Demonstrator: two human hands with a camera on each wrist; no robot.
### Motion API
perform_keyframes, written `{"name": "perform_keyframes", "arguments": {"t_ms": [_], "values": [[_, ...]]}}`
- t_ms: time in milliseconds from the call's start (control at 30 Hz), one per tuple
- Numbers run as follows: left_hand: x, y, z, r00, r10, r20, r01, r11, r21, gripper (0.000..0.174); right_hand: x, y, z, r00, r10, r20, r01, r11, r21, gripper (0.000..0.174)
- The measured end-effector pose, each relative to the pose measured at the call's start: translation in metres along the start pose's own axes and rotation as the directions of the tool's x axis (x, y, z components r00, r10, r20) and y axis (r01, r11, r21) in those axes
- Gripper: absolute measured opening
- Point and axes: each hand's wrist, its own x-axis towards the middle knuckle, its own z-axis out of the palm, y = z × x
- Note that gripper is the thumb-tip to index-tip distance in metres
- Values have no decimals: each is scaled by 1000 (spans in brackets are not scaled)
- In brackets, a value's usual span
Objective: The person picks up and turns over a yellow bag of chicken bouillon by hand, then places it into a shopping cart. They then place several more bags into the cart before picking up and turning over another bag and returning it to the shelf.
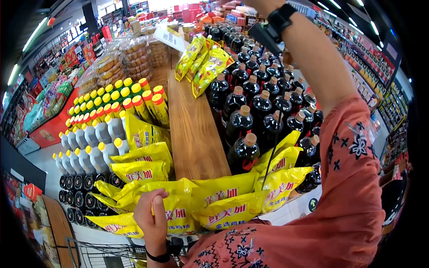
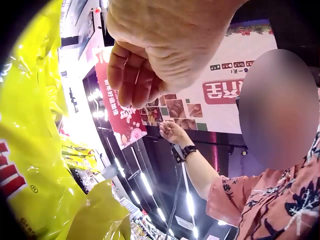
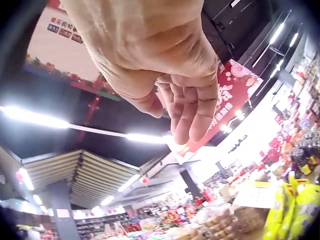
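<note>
My left hand (image 1: 153, 219) hovers by the front row of yellow seasoning bags (image 1: 230, 212), fingers loosely bent. In the left wrist view, nothing is between those fingers (image 2: 131, 82), and a yellow bag (image 2: 35, 150) stands close beside them. Raised high, my right hand (image 3: 160, 65) is mostly cut off by the top of the head view. The right wrist view shows its fingers (image 3: 192, 112) hanging in a loose curve with nothing in them. Below it are dark bottles with tan caps (image 1: 250, 111) and several yellow bags (image 1: 210, 67) lying on a wooden board (image 1: 196, 134).
Left of the board stand yellow-capped bottles (image 1: 107, 147) in rows, with stacked clear boxes of round baked goods (image 1: 134, 56) behind. A white sign (image 1: 171, 38) leans over the far end. A wire cart (image 1: 107, 250) sits at the front left.
</note>
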Motion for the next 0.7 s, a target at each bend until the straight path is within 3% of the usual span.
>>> {"name": "perform_keyframes", "arguments": {"t_ms": [67, 133, 167, 267, 333, 367, 400, 467, 500, 700], "values": [[1, -7, 4, 1000, -25, 6, 25, 1000, -6, 18, 32, 65, 4, 997, 75, 19, -72, 989, -126, 27], [2, -14, 5, 999, -43, -8, 43, 999, -5, 16, 48, 126, 23, 997, 54, -48, -69, 912, -404, 34], [1, -16, 3, 998, -58, 0, 58, 998, 12, 16, 35, 138, 30, 996, 48, -74, -66, 961, -270, 36], [12, -12, -5, 997, -39, 73, 33, 996, 86, 17, 47, 198, 44, 987, 152, -55, -159, 856, -492, 48], [12, -13, -6, 996, -35, 83, 28, 996, 90, 21, 55, 259, 61, 981, -2, -195, -92, 878, -471, 54], [10, -13, -8, 988, -122, 96, 118, 992, 45, 21, 57, 274, 66, 982, 92, -162, -161, 857, -490, 59], [12, -13, -6, 990, -118, 80, 115, 992, 44, 21, 55, 278, 72, 975, 154, -159, -217, 801, -558, 64], [17, -12, -1, 992, -116, 56, 113, 992, 47, 21, 52, 290, 84, 926, 335, -173, -376, 792, -481, 69], [15, -13, -3, 984, -163, 67, 157, 984, 85, 20, 53, 298, 90, 930, 304, -207, -367, 784, -501, 77], [29, -2, 1, 941, -332, 68, 324, 940, 107, 23, 75, 351, 115, 865, 449, -224, -498, 716, -490, 89]]}}
